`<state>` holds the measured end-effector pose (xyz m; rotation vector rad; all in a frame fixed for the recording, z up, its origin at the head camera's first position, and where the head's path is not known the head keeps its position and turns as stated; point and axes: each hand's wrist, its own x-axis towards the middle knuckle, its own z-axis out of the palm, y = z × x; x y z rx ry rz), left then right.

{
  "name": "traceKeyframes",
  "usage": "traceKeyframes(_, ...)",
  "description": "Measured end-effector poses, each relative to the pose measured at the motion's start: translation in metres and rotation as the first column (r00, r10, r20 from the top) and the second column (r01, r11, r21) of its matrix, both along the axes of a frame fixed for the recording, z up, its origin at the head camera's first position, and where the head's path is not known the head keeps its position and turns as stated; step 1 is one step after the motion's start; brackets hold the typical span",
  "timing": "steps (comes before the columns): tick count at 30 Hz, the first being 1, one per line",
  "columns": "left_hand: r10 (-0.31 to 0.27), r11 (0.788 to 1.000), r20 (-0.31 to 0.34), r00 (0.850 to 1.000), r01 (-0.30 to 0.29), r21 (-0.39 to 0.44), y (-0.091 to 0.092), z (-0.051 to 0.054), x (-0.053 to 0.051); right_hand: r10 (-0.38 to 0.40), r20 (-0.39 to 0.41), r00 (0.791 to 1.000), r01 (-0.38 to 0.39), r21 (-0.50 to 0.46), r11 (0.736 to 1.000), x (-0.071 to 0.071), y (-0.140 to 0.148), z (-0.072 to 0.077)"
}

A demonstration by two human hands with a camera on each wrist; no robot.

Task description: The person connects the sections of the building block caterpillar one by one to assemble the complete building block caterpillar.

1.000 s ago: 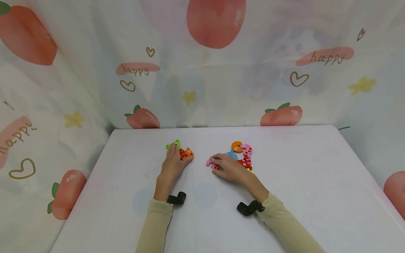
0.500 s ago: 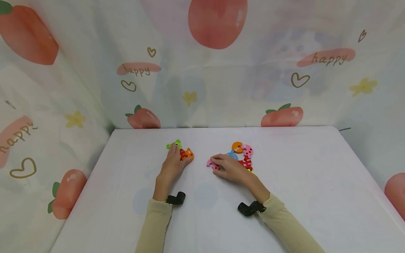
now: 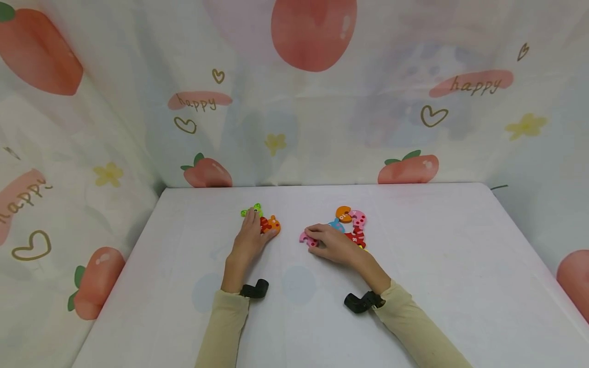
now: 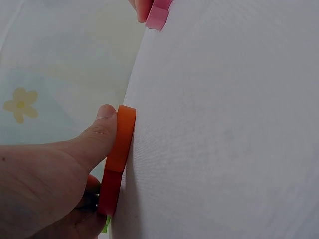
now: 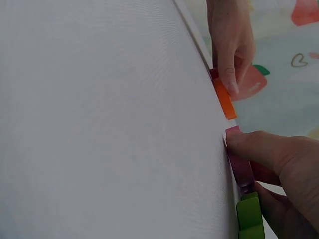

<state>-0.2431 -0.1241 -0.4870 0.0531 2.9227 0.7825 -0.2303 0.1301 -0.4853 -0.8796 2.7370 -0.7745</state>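
Note:
In the head view my left hand (image 3: 248, 237) rests on a short row of flat animal-shaped puzzle pieces. Its fingers lie over a green piece (image 3: 258, 208) and a striped red piece (image 3: 264, 223); the thumb touches an orange piece (image 4: 123, 137). To the right, my right hand (image 3: 338, 245) pinches a pink spotted puzzle piece (image 3: 305, 238) between thumb and fingers, low at the table. A gap separates this pink piece from the orange one. Close to the right fingers, the right wrist view shows a green piece (image 5: 250, 216), hidden in the head view.
Beyond the right hand, several pieces form a curved chain: blue (image 3: 338, 226), orange (image 3: 343, 213), pink spotted (image 3: 359, 219) and red (image 3: 356, 237), with a bit of yellow partly covered. The white table (image 3: 442, 266) meets a fruit-print cloth (image 3: 322, 128) at the back.

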Motion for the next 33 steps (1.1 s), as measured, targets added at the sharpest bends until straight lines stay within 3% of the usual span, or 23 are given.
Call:
traceKeyframes(20,0.007,1.000,0.006,1.000,-0.007,0.003,-0.0004,-0.0002,-0.0007,0.013,0.000,1.000,-0.013,-0.009,1.000,-0.0012,-0.0003,0.0020)
traceKeyframes(33,0.000,1.000,0.017,1.000,0.000,-0.005,-0.0014,0.0005,0.0000,-0.020,0.038,0.999,0.021,-0.009,1.000,-0.0025,-0.0010,0.0006)
